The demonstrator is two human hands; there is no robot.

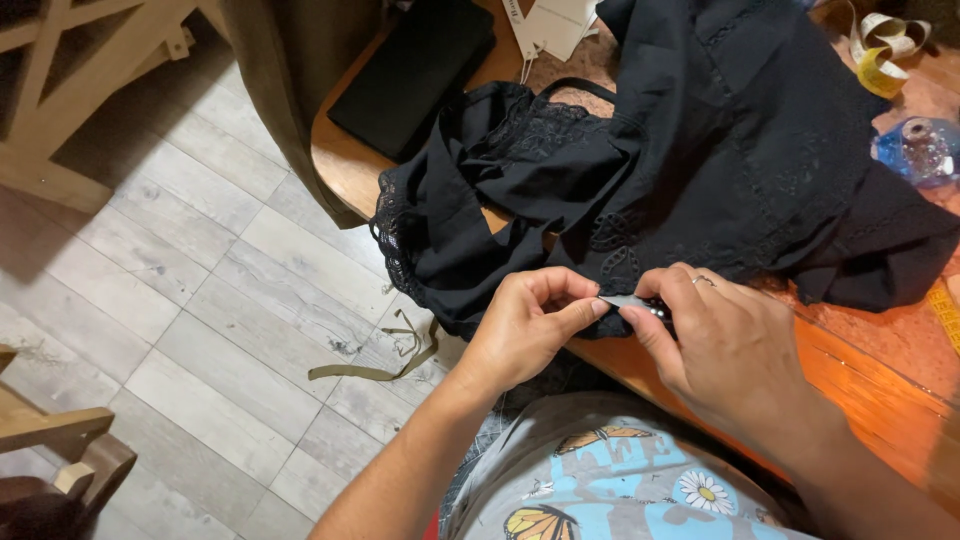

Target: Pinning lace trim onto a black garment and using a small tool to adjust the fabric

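A black lace-trimmed garment (700,150) lies bunched on a round wooden table (345,165), one edge hanging over the near rim. My left hand (525,325) pinches the garment's near edge together with the tip of a small silvery tool (625,301). My right hand (725,345), a ring on one finger, grips the same small tool by its dark end, just right of the left fingertips. What kind of tool it is stays hidden between the fingers.
A flat black pouch (415,75) and white paper tags (550,25) lie at the table's far side. A yellow measuring tape (880,60) and a clear blue-tinted object (915,150) sit at right. An olive ribbon scrap (385,365) lies on the floor. Wooden furniture (60,100) stands at left.
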